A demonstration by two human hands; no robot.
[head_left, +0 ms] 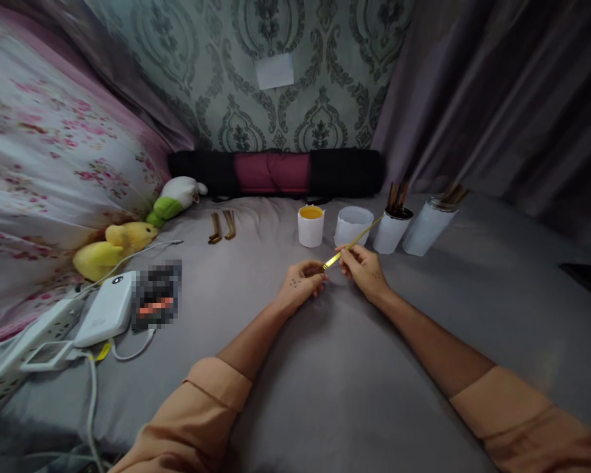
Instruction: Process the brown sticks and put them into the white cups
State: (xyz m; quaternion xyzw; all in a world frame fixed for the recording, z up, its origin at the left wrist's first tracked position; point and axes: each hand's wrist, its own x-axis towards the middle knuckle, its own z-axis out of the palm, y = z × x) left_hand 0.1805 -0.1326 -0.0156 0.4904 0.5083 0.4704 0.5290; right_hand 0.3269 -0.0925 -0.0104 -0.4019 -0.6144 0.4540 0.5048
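My right hand (362,268) pinches a thin brush-like stick (355,241) with a yellow-coated lower end, which slants up toward the cups. My left hand (303,284) is curled closed at the stick's yellow tip, touching it; what its fingers hold is hidden. Both hands rest low over the grey sheet (325,368). Just beyond them stand a white cup of yellow paint (310,225) and an empty-looking white cup (353,225).
Two more white containers with brown sticks (393,230) (428,225) stand at the right. Two brown sticks (222,226) lie at the back left. Plush toys (113,246), a power bank (106,316), a power strip (24,341) and cables sit at left. A bolster (276,172) lies against the wall.
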